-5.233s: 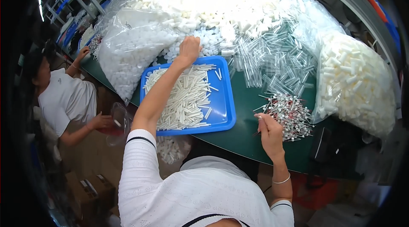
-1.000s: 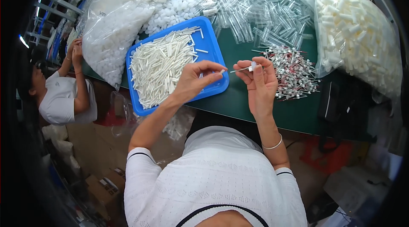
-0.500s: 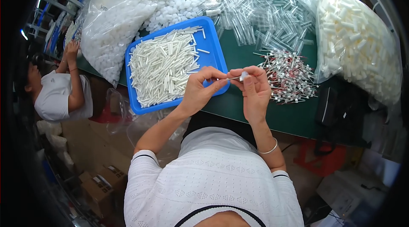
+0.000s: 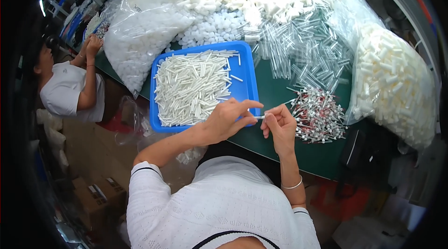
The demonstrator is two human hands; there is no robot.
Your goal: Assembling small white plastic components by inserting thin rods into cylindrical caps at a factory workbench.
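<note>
A thin white stick [image 4: 260, 117] bridges the small gap between my two hands above the table's front edge. My right hand [image 4: 281, 126] is closed, with thumb and fingertips pinching the stick's right end. My left hand [image 4: 228, 119] has its index finger stretched out and apart from the thumb; the stick's left end lies close to the thumb tip. Whether it touches there I cannot tell. Just behind my left hand is a blue tray [image 4: 255, 78] with a heap of short white rods [image 4: 191, 85]. Beyond my right hand lies a pile of small white-and-red pieces with thin stems [image 4: 319, 116].
Clear tubes [image 4: 298, 48] lie scattered on the green table [image 4: 275, 76]. Bags of white caps [image 4: 135, 39] and cream cylinders [image 4: 392, 76] flank them. A black case [image 4: 359, 151] sits at the right edge. Another person [image 4: 74, 81] works at the left.
My left index finger has lifted away from its thumb. A white cap seen in my right fingers earlier is now out of sight. The whole view has shifted, with the table lower in it.
</note>
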